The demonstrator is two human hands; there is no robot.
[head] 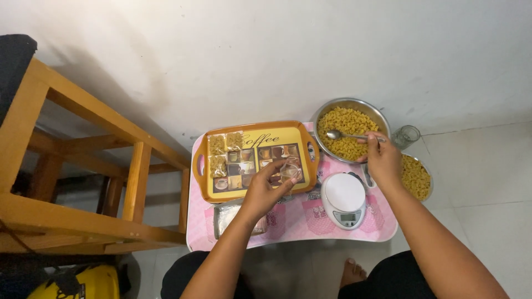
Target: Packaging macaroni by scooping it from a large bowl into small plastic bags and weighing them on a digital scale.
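While the right hand (pixel 383 158) pinches the handle of a metal spoon (pixel 348 135), fingers closed on its end, the spoon's bowl lies on the heap of dry yellow pasta in the steel bowl (pixel 370 108), at the far right of the low pink table (pixel 288 221). That grip at the handle's tip keeps the hand clear of the pasta.

Left hand (pixel 265 189): fingers curled together around a small clear plastic bag (pixel 288 171), held just above the near edge of the orange tray (pixel 256 194). Bag looks empty or nearly so; hard to tell through the plastic. It sits between tray and scale, likely so either is within easy reach.

On the tray's left side, a few small filled packets of pasta (pixel 217 145) lie in a group, apart from the bulk supply.

White digital kitchen scale (pixel 344 199) stands near the table's front edge, directly below the steel bowl, platform bare. A second dish of pasta (pixel 417 177) lies partly behind the right wrist. Small glass jar (pixel 406 135) on the floor beside the bowl. A silvery packet (pixel 224 217) lies under the left forearm. Wooden frame (pixel 83 166) to the left.
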